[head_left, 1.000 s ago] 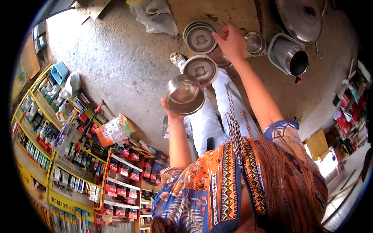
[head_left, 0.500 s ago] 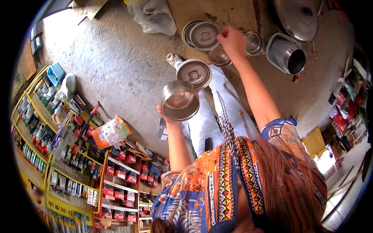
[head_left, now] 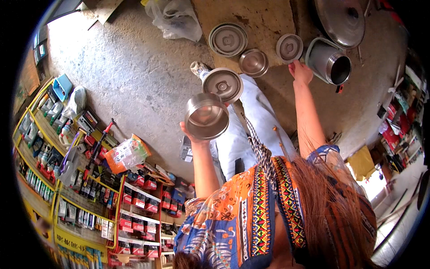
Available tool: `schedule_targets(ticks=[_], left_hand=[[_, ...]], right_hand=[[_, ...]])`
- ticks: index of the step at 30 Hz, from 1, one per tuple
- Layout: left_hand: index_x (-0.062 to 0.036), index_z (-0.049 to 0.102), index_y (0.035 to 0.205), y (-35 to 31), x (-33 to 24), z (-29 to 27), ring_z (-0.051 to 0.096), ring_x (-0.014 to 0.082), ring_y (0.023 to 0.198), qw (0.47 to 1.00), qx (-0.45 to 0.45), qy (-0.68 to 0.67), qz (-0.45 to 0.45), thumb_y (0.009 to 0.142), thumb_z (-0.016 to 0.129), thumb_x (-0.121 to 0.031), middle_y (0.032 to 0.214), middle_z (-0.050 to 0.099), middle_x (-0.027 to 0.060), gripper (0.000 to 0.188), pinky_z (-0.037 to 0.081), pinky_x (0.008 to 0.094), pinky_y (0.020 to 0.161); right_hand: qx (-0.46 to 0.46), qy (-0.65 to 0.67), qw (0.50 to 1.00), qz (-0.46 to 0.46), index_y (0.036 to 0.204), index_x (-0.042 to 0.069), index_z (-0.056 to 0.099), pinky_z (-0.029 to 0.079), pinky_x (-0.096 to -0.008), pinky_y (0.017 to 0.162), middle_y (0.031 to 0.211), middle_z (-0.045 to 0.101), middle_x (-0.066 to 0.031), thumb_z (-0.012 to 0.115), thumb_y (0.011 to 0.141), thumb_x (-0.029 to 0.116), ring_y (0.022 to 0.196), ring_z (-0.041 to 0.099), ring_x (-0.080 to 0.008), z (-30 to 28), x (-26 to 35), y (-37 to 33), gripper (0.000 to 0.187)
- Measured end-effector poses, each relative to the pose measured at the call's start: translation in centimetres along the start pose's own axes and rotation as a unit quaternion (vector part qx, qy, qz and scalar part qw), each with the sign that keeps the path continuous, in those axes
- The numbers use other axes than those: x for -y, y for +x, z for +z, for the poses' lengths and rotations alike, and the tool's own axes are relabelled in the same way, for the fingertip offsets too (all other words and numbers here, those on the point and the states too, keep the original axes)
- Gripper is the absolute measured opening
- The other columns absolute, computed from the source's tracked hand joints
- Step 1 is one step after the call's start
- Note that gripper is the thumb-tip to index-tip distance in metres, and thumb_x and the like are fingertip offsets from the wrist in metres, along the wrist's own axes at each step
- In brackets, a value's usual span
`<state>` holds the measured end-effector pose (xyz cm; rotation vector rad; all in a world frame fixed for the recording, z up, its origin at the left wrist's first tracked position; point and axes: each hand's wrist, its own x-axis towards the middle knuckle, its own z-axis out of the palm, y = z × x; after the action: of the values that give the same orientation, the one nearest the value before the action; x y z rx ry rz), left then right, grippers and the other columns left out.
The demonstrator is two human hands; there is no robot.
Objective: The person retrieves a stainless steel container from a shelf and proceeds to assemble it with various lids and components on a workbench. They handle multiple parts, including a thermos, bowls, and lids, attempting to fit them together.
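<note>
My left hand [head_left: 193, 134] is wrapped round a steel food container [head_left: 207, 127], its open mouth turned towards me. Just beyond it is a round grey lid [head_left: 222, 84]; whether the same fingers also grip it is hidden. At the table's near edge, my right hand [head_left: 302, 73] pinches the rim of a smaller grey lid [head_left: 289, 47], which covers the spot of a small steel bowl. Left of that lid, an open steel bowl [head_left: 254, 62] stands on the table. Farther left lie stacked larger round lids [head_left: 227, 40].
A worn brown table [head_left: 264, 13] bears these pieces. On the right are a tall grey food jar [head_left: 339, 69] on its side and a large pan lid [head_left: 342, 20]. A clear plastic bag [head_left: 174, 20] lies at the back. Shelves of packaged goods [head_left: 85, 193] line the left.
My right hand has moved right from the stacked lids, carrying the smaller lid to where the small steel bowl stood in view. My left hand has hardly moved.
</note>
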<state>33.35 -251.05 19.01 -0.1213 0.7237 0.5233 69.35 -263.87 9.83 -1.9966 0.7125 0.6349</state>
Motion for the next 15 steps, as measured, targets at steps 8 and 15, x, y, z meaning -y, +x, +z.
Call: schedule_targets(ticks=[8, 15], left_hand=[[-0.0013, 0.027, 0.147, 0.1, 0.1, 1.0, 0.040, 0.0526, 0.128, 1.000, 0.011, 0.000, 0.009, 0.061, 0.075, -0.071, 0.142, 0.039, 0.0267, 0.120, 0.044, 0.0667, 0.097], [-0.0020, 0.027, 0.147, 0.0, -0.1, 0.9, 0.038, 0.0532, 0.129, 1.000, 0.005, -0.007, 0.017, 0.061, 0.075, -0.071, 0.144, 0.038, 0.0251, 0.120, 0.043, 0.0677, 0.097]], right_hand=[[0.021, 0.043, 0.998, 0.030, 0.085, 0.005, 0.060, 0.045, -0.0199, 0.048, 0.073, 0.063, -0.0033, 0.067, 0.090, 0.017, 0.059, 0.060, -0.0101, 0.1, -0.2, -2.0, 0.015], [0.109, -0.115, 0.966, -0.206, 0.095, 0.002, 0.066, 0.052, -0.0319, 0.062, 0.081, 0.068, -0.0098, 0.064, 0.085, 0.014, 0.066, 0.066, -0.0197, 4.2, -0.8, -7.6, 0.016]])
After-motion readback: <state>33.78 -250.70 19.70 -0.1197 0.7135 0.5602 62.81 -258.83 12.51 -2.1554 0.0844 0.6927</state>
